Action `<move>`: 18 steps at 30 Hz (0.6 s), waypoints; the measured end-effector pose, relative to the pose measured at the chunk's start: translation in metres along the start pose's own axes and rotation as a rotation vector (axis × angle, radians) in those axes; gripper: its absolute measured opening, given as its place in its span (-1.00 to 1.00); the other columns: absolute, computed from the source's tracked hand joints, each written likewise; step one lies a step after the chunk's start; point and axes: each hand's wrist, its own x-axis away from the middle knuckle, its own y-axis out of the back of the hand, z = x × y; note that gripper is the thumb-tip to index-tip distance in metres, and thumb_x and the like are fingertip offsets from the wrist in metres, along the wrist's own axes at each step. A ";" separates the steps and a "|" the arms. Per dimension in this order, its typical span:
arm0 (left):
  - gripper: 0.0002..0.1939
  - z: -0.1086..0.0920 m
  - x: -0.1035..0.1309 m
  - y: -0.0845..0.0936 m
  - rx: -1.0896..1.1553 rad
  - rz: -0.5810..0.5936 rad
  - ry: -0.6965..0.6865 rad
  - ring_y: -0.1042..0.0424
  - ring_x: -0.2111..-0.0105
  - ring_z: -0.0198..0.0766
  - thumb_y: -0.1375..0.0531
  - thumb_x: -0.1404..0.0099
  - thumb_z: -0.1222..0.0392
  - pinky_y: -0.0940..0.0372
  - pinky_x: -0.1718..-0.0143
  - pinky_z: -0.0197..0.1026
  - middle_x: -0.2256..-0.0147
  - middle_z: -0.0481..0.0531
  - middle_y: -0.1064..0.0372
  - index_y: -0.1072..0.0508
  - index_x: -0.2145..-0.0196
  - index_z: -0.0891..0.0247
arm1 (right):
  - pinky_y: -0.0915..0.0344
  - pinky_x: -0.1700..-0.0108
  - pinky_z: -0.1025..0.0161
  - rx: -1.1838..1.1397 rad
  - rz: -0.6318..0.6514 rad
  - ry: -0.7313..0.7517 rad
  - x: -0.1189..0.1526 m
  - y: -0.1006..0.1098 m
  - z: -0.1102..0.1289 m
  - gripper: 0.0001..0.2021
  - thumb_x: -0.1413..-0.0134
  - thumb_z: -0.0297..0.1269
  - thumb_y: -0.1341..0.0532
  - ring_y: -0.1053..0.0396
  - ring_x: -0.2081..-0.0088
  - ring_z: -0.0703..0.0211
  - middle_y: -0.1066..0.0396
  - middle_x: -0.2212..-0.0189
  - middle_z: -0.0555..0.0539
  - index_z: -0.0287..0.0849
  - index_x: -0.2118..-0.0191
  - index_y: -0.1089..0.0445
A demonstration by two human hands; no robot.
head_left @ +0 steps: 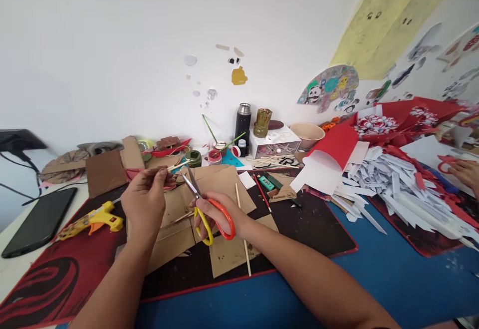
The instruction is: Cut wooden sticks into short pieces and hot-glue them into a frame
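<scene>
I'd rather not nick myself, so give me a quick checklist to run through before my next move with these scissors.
1. Scissors secure in right hand: ok, handles gripped.
2. Blades closed: not ok, they stand apart.
3. Left hand safely away from the blades: cannot tell; a gap shows, but one view doesn't settle depth.
4. Thin stick held firmly: cannot tell; it shows at the left hand's pinched fingers, but firmness isn't visible.
5. Glue gun out of both hands: ok, it lies to the left.
6. Other person's hand away from the scissors: ok, it's at the far right.
</scene>
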 end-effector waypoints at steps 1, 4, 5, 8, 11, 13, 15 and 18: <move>-0.78 -0.001 0.003 -0.001 -0.028 0.008 -0.017 -0.63 0.40 -0.17 -0.35 -0.26 0.01 -0.55 0.29 -0.13 0.38 0.02 -0.64 -0.65 0.26 0.20 | -0.37 0.52 0.31 0.004 -0.015 0.006 0.002 -0.001 0.001 -0.37 -0.14 0.36 -0.39 -0.49 0.56 0.21 -0.49 0.43 0.03 -0.16 0.09 -0.37; -0.77 0.001 0.011 -0.003 -0.115 0.055 -0.095 -0.65 0.38 -0.17 -0.32 -0.33 -0.01 -0.55 0.26 -0.13 0.35 -0.01 -0.66 -0.65 0.20 0.17 | -0.33 0.56 0.33 0.020 -0.048 0.014 0.006 -0.001 0.002 -0.44 -0.17 0.29 -0.40 -0.44 0.60 0.25 -0.46 0.46 0.06 -0.14 0.17 -0.33; -0.76 0.001 0.014 -0.003 -0.143 0.075 -0.128 -0.65 0.37 -0.17 -0.31 -0.35 -0.02 -0.55 0.25 -0.13 0.35 -0.02 -0.66 -0.65 0.19 0.17 | -0.31 0.58 0.34 0.027 -0.055 0.014 0.006 -0.001 0.002 -0.46 -0.18 0.28 -0.41 -0.43 0.62 0.26 -0.45 0.47 0.07 -0.13 0.19 -0.32; -0.76 0.002 0.021 -0.004 -0.195 0.137 -0.194 -0.66 0.38 -0.17 -0.29 -0.39 -0.02 -0.53 0.24 -0.14 0.36 -0.03 -0.66 -0.66 0.18 0.16 | -0.26 0.62 0.37 0.038 -0.077 0.007 0.006 0.001 -0.001 -0.47 -0.17 0.25 -0.42 -0.39 0.64 0.29 -0.44 0.49 0.10 -0.12 0.22 -0.29; -0.75 0.001 0.026 -0.006 -0.229 0.179 -0.224 -0.67 0.38 -0.17 -0.28 -0.41 -0.02 -0.52 0.28 -0.16 0.35 -0.02 -0.68 -0.66 0.16 0.16 | -0.28 0.61 0.37 0.021 -0.102 0.017 0.006 0.004 -0.002 -0.51 -0.25 0.22 -0.38 -0.37 0.64 0.31 -0.41 0.49 0.11 -0.12 0.22 -0.30; -0.75 0.001 0.028 -0.007 -0.258 0.193 -0.245 -0.68 0.37 -0.17 -0.27 -0.42 -0.02 -0.51 0.28 -0.16 0.34 -0.02 -0.69 -0.66 0.16 0.16 | -0.30 0.60 0.36 0.019 -0.112 0.041 0.007 0.006 -0.001 -0.54 -0.28 0.21 -0.36 -0.36 0.64 0.31 -0.40 0.49 0.12 -0.12 0.22 -0.31; -0.74 0.002 0.030 -0.008 -0.290 0.205 -0.271 -0.68 0.36 -0.16 -0.26 -0.43 -0.03 -0.51 0.27 -0.16 0.34 -0.01 -0.69 -0.67 0.14 0.17 | -0.28 0.62 0.36 0.034 -0.113 0.063 0.008 0.007 0.000 -0.54 -0.27 0.20 -0.37 -0.36 0.64 0.31 -0.39 0.49 0.12 -0.12 0.23 -0.31; -0.72 0.004 0.031 -0.008 -0.334 0.216 -0.314 -0.68 0.36 -0.15 -0.25 -0.44 -0.05 -0.49 0.26 -0.15 0.35 0.00 -0.69 -0.67 0.14 0.16 | -0.22 0.65 0.38 0.076 -0.119 0.068 0.010 0.008 0.001 -0.53 -0.27 0.21 -0.38 -0.36 0.63 0.31 -0.39 0.48 0.12 -0.11 0.24 -0.29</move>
